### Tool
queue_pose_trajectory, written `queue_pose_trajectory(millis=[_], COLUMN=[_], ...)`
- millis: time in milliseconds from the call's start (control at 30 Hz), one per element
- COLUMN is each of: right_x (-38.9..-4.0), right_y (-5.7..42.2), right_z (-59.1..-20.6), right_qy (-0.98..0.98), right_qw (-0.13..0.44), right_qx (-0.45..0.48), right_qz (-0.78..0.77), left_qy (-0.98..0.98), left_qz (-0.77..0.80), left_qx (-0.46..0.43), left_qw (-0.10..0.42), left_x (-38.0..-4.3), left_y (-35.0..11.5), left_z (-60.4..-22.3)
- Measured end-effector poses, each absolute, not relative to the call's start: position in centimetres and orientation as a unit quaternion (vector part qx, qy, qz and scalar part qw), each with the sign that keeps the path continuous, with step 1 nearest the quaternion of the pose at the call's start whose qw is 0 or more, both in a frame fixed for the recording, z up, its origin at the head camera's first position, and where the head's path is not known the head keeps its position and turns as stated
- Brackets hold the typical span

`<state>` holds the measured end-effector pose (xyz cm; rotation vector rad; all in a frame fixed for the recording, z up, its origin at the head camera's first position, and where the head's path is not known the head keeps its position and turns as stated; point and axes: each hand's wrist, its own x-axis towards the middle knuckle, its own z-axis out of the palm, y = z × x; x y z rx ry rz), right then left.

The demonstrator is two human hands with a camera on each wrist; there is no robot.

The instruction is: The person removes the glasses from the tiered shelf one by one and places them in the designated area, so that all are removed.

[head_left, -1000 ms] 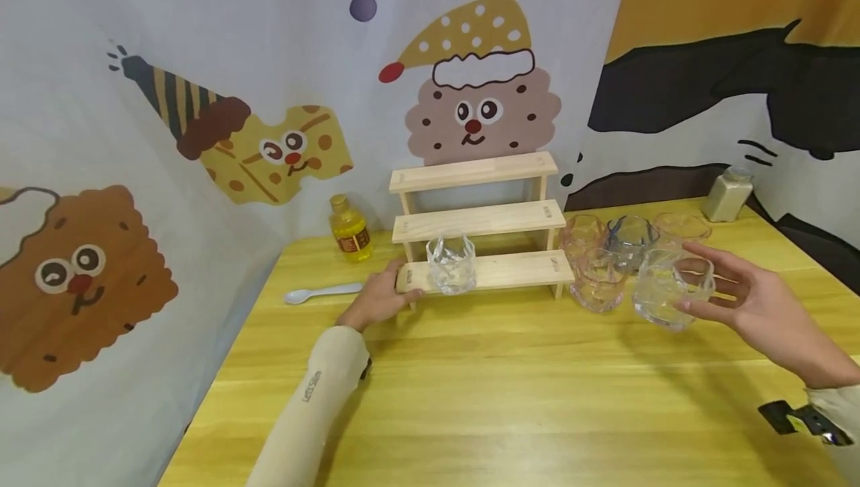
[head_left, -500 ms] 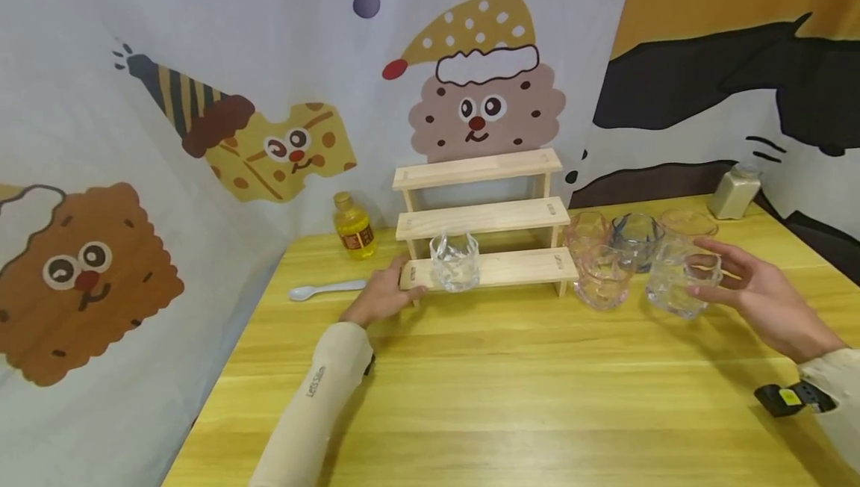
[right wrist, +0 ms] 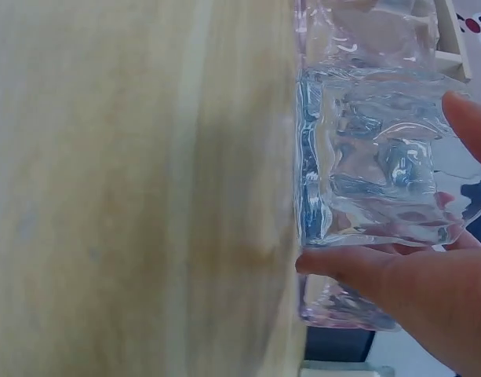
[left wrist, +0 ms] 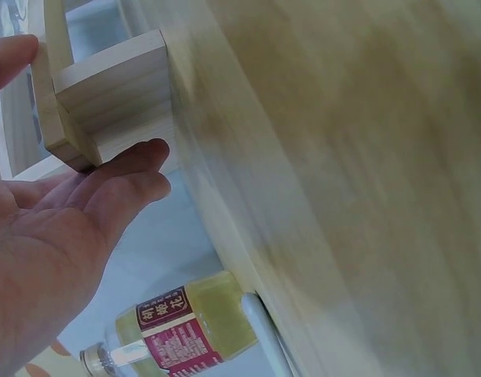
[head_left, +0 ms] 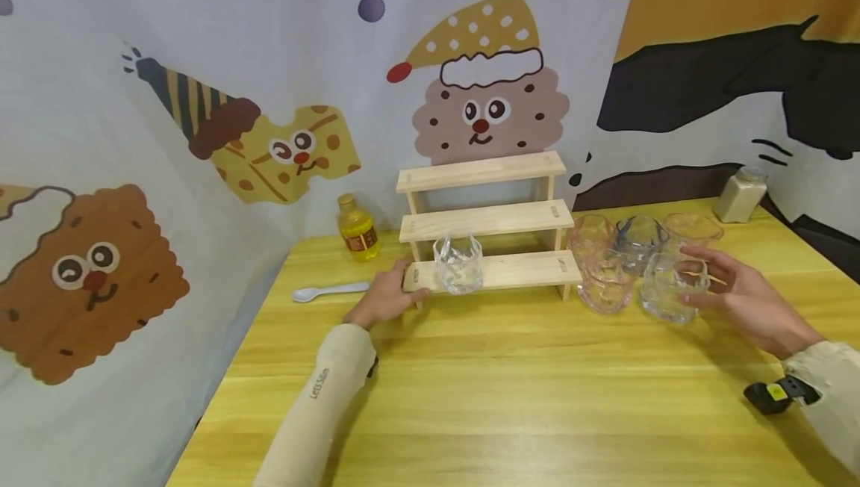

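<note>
In the head view my left hand (head_left: 384, 294) grips the left end of the lowest step of a three-tier wooden shelf (head_left: 513, 269). The left wrist view shows the thumb on one face of the board and the other fingers around its end. A clear glass (head_left: 459, 264) stands on that lowest step, near my left hand. Far to the right, my right hand (head_left: 746, 300) holds another clear glass (head_left: 672, 289) by its side, thumb and fingers on opposite sides. Its base (right wrist: 311, 157) appears level with the tabletop. Beside it stands a pinkish glass (head_left: 607, 285).
Behind the held glass stand a blue-tinted glass (head_left: 640, 237) and more pink glasses (head_left: 692, 227). A jar of pale contents (head_left: 740, 196) is at the back right. Left of the shelf are an oil bottle (head_left: 358, 229) and a white spoon (head_left: 329, 291). A printed curtain (head_left: 302, 39) hangs behind.
My right hand has lowered the clear glass slightly and brought it a little left, close beside the pinkish glass. My left hand stays at the shelf; the head view has shifted slightly.
</note>
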<state>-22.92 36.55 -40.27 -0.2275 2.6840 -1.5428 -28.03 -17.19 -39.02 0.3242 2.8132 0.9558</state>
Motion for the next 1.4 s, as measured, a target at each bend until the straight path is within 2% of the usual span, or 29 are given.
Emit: queue_pose_trajectory(millis=[400, 567, 833, 1133, 1233, 1400], right_x=[-23.8, -24.3, -24.5, -24.9, -24.1, -21.5], right_y=[37.0, 36.9, 36.7, 36.2, 35.3, 31.0], right_z=[-40.6, -40.0, -39.4, -38.8, -37.7, -35.1], right_qy=[0.876, 0.899, 0.881, 0.89, 0.909, 0.959], right_qw=[0.034, 0.066, 0.102, 0.105, 0.071, -0.132], right_qx=[-0.12, -0.116, -0.112, -0.104, -0.094, -0.128], right_qz=[-0.466, -0.417, -0.448, -0.432, -0.399, -0.216], left_qy=[0.935, 0.934, 0.932, 0.936, 0.939, 0.942], left_qz=[0.332, 0.33, 0.337, 0.327, 0.321, 0.309], left_qx=[0.101, 0.107, 0.106, 0.105, 0.104, 0.104], left_qw=[0.08, 0.08, 0.08, 0.073, 0.072, 0.078], left_x=[-27.9, -28.0, -28.0, -27.8, -27.8, -27.9], left_y=[-17.2, -17.2, -17.1, -17.3, -17.3, -17.3], left_z=[-39.0, -38.9, -38.9, -39.1, -39.2, -39.1])
